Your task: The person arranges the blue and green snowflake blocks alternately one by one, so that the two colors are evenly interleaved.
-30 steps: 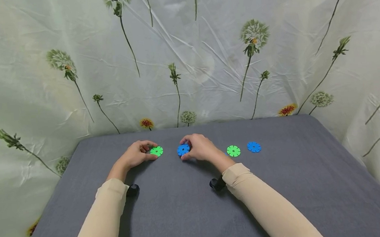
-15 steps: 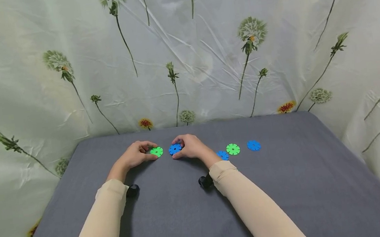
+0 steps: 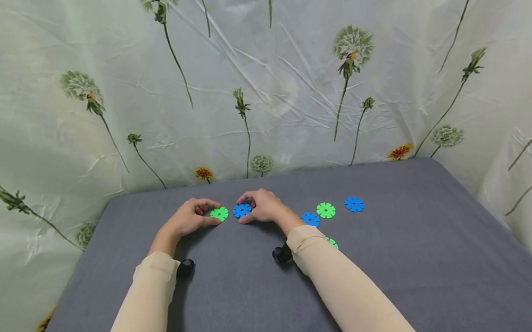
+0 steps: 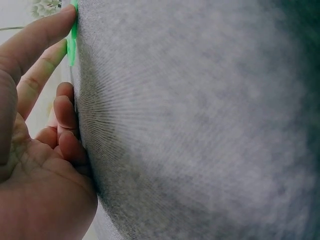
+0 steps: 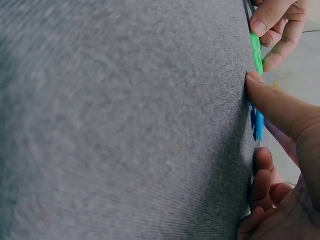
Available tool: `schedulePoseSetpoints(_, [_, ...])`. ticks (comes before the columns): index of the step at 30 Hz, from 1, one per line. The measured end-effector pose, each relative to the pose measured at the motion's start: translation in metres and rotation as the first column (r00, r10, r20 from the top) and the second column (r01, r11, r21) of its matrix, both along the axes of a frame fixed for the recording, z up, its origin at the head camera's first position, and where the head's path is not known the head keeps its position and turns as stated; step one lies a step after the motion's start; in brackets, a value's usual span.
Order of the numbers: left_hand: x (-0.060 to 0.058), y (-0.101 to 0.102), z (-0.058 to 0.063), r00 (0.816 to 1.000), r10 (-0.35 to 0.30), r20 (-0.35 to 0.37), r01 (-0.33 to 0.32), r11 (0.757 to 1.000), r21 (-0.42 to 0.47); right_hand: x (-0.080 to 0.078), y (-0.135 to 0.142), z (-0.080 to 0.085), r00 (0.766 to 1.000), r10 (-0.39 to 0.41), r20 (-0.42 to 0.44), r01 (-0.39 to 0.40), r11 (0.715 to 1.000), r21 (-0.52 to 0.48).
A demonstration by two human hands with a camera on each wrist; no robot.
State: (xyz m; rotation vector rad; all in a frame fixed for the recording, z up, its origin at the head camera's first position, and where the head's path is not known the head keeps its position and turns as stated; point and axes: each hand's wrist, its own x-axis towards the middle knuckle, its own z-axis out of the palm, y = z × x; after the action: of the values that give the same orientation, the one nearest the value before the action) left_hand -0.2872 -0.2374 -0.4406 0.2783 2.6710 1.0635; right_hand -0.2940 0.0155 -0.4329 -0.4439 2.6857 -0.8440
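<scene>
My left hand point(image 3: 190, 217) pinches a green notched disc point(image 3: 220, 213) between thumb and index finger, close over the grey cloth. In the left wrist view that green disc point(image 4: 73, 37) shows edge-on at the fingertips, the other fingers curled below. My right hand point(image 3: 266, 207) holds a blue notched disc point(image 3: 242, 210) by its edge, thumb at the near side and index finger at the far side. A narrow gap separates the two discs. From the right wrist, the blue disc point(image 5: 258, 125) appears edge-on behind the thumb.
To the right lie a blue disc point(image 3: 310, 219), a green disc point(image 3: 326, 210) and another blue disc point(image 3: 354, 204). A further green disc point(image 3: 332, 242) is partly hidden by the right sleeve point(image 3: 339, 276). A flowered curtain point(image 3: 286, 78) hangs behind the grey-covered table point(image 3: 241, 307).
My right hand has moved left with its blue disc, closer to the green one. Its arm has uncovered a blue disc and part of a green disc. My left hand stays put.
</scene>
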Motion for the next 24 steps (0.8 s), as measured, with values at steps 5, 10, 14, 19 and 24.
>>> schedulePoseSetpoints(5, [0.0000,-0.0015,-0.0003,1.000,0.003,-0.005,-0.003,1.000,0.002,0.0003,0.0018,0.0003,1.000,0.025,-0.005,-0.025,0.999,-0.028])
schedulePoseSetpoints(10, [0.0002,-0.0007,-0.0005,1.000,-0.003,-0.013,0.003,1.000,0.003,0.0004,0.0063,0.0005,0.999,0.035,0.014,-0.033,0.993,-0.117])
schedulePoseSetpoints(14, [0.0004,0.0006,-0.0011,1.000,0.004,-0.012,-0.004,1.000,-0.003,0.0004,0.0080,-0.0004,0.999,0.042,0.009,-0.040,0.989,-0.141])
schedulePoseSetpoints(19, [0.0006,0.0006,-0.0012,1.000,0.012,-0.006,-0.012,1.000,0.004,0.0001,0.0066,-0.0015,0.999,0.041,-0.016,-0.043,0.994,-0.105])
schedulePoseSetpoints(24, [0.0008,0.0008,-0.0008,1.000,0.011,-0.005,-0.011,1.000,0.009,0.0005,0.0049,-0.0010,0.999,0.036,-0.028,-0.038,0.997,-0.064])
